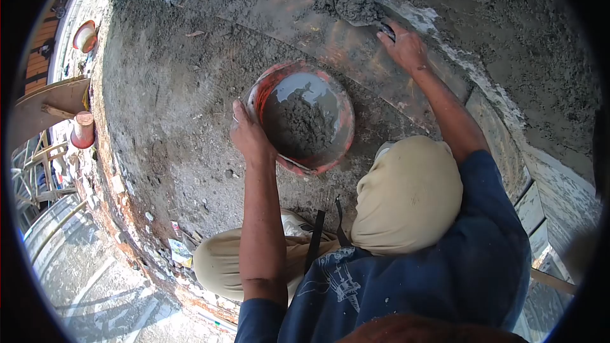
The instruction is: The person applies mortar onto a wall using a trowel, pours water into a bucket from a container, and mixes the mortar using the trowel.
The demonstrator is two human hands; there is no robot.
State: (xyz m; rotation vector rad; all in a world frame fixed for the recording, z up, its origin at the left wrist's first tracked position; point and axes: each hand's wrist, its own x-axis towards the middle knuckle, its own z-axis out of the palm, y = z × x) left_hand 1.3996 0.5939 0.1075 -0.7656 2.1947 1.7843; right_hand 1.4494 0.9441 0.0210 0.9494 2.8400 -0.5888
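A round reddish bucket [347, 111] smeared with cement stands on the rough floor in front of me. Grey wet mortar [304, 124] lies inside it, with a pale watery patch toward its far side. My left hand [250, 136] is closed on the bucket's left rim, some fingers hidden. Farther off to the right, my right hand [405, 47] grips the dark handle of a trowel [387, 29]. The trowel's blade is mostly hidden at a heap of mortar [349, 3] on a flat board [356, 47] along the wall.
Fresh grey mortar covers the wall [508, 32] at right. My knees [410, 194] are close to the bucket. The floor's broken edge [121, 190] runs along the left, with a wrapper [180, 252] near it. Beyond are an orange-rimmed container [84, 37] and a reddish post [83, 130].
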